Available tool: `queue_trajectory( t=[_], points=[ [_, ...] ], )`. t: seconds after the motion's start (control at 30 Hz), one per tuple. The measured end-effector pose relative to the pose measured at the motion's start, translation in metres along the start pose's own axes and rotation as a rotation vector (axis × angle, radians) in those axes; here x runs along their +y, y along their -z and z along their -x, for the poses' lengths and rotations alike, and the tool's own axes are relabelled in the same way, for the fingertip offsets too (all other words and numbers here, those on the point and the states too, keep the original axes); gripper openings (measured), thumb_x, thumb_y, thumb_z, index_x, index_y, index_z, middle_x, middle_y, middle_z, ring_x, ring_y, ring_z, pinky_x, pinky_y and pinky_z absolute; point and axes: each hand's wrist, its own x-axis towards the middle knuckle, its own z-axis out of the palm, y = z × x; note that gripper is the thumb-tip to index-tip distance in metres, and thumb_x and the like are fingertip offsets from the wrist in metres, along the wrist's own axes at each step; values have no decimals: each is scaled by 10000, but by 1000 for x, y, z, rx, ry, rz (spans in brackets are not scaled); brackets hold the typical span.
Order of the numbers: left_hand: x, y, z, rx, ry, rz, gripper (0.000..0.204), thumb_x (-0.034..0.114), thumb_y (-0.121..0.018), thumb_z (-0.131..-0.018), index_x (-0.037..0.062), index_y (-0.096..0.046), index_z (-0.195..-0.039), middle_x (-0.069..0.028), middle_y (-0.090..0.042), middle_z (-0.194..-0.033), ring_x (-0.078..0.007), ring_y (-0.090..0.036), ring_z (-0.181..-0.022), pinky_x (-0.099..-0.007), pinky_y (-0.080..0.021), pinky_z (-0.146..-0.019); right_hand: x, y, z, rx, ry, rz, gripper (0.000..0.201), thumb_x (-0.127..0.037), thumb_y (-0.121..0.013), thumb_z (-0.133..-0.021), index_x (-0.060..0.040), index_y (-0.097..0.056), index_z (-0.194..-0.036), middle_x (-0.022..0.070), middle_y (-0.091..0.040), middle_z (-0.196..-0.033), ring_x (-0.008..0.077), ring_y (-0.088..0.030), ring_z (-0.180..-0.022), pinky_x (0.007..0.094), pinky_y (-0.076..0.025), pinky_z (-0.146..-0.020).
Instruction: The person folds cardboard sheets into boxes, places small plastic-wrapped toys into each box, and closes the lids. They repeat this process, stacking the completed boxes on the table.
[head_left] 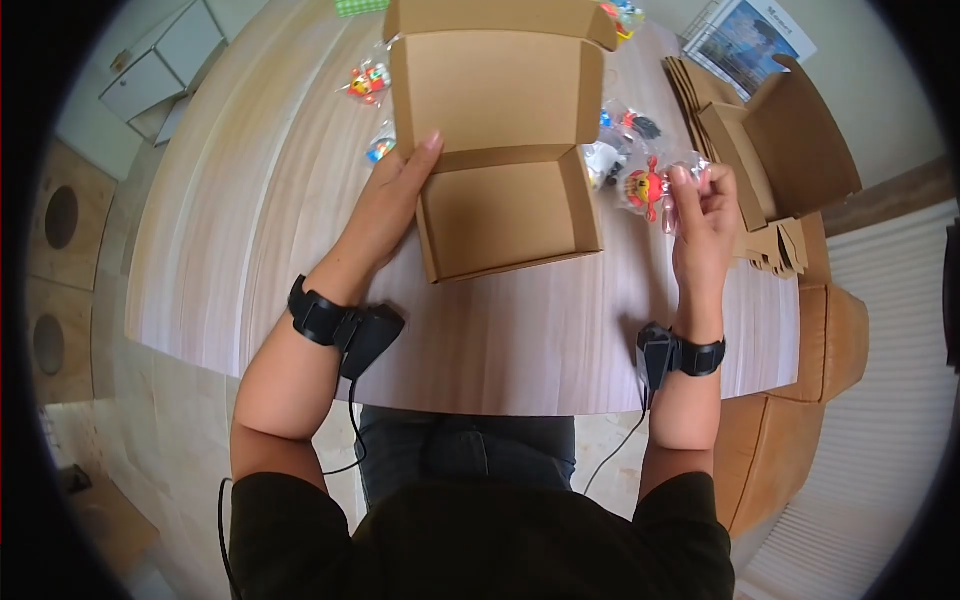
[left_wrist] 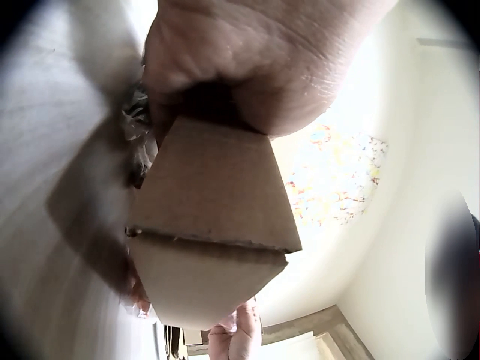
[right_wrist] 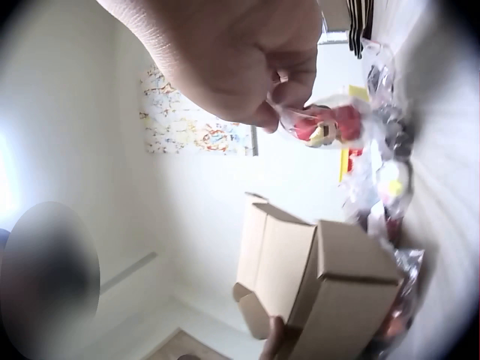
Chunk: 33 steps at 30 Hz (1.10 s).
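The left hand (head_left: 395, 200) grips the near box (head_left: 510, 212) by its left wall, thumb close to the lid's hinge, other fingers mostly hidden behind the cardboard. The right hand (head_left: 708, 205) pinches the bagged toy (head_left: 645, 188) by its clear plastic, thumb against fingers; the toy sits left of that hand, apart from the box.

The cardboard looks thin, so a firm but gentle hold near the hinge corner should steady it without bending the wall. The slippery bag is best pinched by a good fold of film. Whether the box rests on the surface (head_left: 500, 350) is hard to tell.

Counts: one toy in the right hand; two loose toys (head_left: 368, 82) beyond the left hand; a bunch of packets (head_left: 612, 150) left of the right hand, too overlapped to count. Two boxes have raised lids: the near one and the second box (head_left: 780, 165), right of the right hand. Two wrist cameras (head_left: 372, 340), one behind each hand.
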Motion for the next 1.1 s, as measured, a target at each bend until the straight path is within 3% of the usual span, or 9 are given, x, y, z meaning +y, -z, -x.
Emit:
queue_trajectory(
  t=[0.1, 0.23, 0.43, 0.6, 0.7, 0.73, 0.87, 0.97, 1.1],
  points=[
    [7, -7, 4, 16, -13, 8, 556, 456, -460, -1008, -38, -543, -1247, -89, -635, -1126, -117, -588, -997, -264, -463, -877, -3, -18, 13, -33, 44, -169, 141, -77, -608, -945, -91, -470, -918, 29, -617, -814, 26, -481, -588, 181, -382, -486],
    [9, -8, 5, 20, -5, 1, 571, 472, -460, -1004, -33, -536, -1259, -96, -636, -1139, -121, -588, -1002, -267, -466, -877, -13, -46, 35, -266, 10, -305, 164, -40, -615, -932, -65, -453, -945, 80, -637, -978, 93, -626, -865, 204, -485, -708],
    [6, -3, 3, 21, 43, 7, 592, 481, -468, -997, -53, -555, -1236, -119, -640, -1142, -140, -593, -1023, -275, -468, -884, -14, -56, 44, -327, -12, 114, 176, -30, -587, -942, -21, -518, -1104, 79, -652, -1009, 123, -636, -1010, 233, -504, -759],
    [9, 1, -1, 117, 11, 193, 601, 476, -477, -993, -65, -533, -1247, -149, -623, -1176, -175, -607, -1051, -295, -493, -890, 5, -28, 22, -74, 77, 283, 187, -116, -599, -947, -20, -574, -1105, 51, -645, -946, 148, -644, -896, 260, -501, -727],
    [12, 1, -2, 171, -31, 216, 617, 482, -483, -988, -67, -507, -1268, -165, -607, -1200, -189, -613, -1055, -303, -511, -874, 7, -21, 20, -390, 20, 528, 254, -131, -657, -901, -5, -568, -1102, 66, -622, -989, 170, -620, -915, 294, -498, -750],
    [13, 1, -2, 194, -50, 217, 624, 485, -485, -986, -68, -497, -1275, -169, -601, -1208, -192, -614, -1055, -305, -517, -868, 11, -23, 22, -509, 85, 570, 316, -131, -699, -849, 2, -568, -1105, 116, -587, -1045, 248, -584, -959, 342, -485, -820],
    [22, -3, 3, 202, -2, 180, 642, 500, -485, -980, -65, -488, -1284, -168, -598, -1212, -194, -615, -1055, -298, -521, -859, 13, -28, 31, -663, 165, 690, 343, -100, -708, -804, -26, -588, -1116, 183, -554, -1079, 361, -511, -1031, 408, -438, -914],
    [21, -5, 4, 174, 9, 155, 648, 511, -484, -977, -65, -499, -1274, -161, -606, -1197, -189, -613, -1056, -295, -518, -864, 27, -24, 26, -686, 254, 699, 300, -58, -679, -809, -12, -574, -1086, 173, -577, -1012, 374, -535, -975, 400, -459, -873],
    [19, -2, 4, 80, 66, 116, 640, 514, -487, -976, -62, -531, -1253, -144, -618, -1180, -171, -597, -1074, -291, -497, -882, 28, -8, 14, -503, 71, 641, 126, -23, -592, -887, -18, -558, -1009, 118, -615, -909, 271, -624, -833, 343, -503, -748]
  ],
)
